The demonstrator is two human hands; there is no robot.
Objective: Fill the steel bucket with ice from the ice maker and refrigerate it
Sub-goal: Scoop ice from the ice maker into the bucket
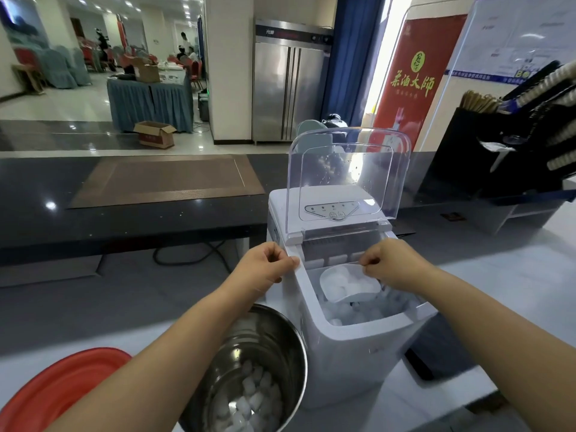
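Two hands [265,269] [389,266] on ice maker [352,353] and scoop [346,285], red basin [62,385] beside bucket [280,344]

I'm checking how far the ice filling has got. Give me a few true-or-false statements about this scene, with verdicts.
1. The ice maker's clear lid is raised. True.
2. The steel bucket is empty. False: ice lies in its bottom.
3. A scoop with ice in it sits in the ice maker's opening. True.
4. The steel bucket stands on the ice maker's right. False: it stands at its left, close in front.
5. Both hands are down in the steel bucket. False: the left hand is at the opening's left rim and the right hand at its right side.
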